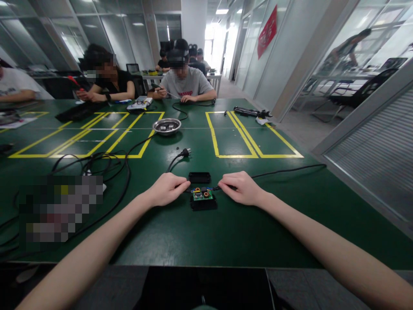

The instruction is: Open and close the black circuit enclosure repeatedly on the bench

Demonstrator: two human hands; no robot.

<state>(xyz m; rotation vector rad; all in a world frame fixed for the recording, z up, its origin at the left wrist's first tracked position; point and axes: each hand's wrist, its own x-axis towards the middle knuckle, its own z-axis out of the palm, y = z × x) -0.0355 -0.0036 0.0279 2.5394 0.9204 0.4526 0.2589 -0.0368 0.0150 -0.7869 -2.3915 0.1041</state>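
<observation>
Between my hands is a small green circuit board with copper-wound ring coils and coloured wires at both ends. It sits at or just above an open black plastic case half; whether it rests inside I cannot tell. A matching black case half lies just behind it. My left hand is closed in a pinch on the black cable at the board's left end. On the other side, my right hand pinches the black cable that trails off to the right.
A two-pin plug lies behind my left hand. Farther back stands a metal bowl with small metal parts. Coiled black cables and a blurred-out object are at left. A folded black tripod lies far right. People sit across the green table.
</observation>
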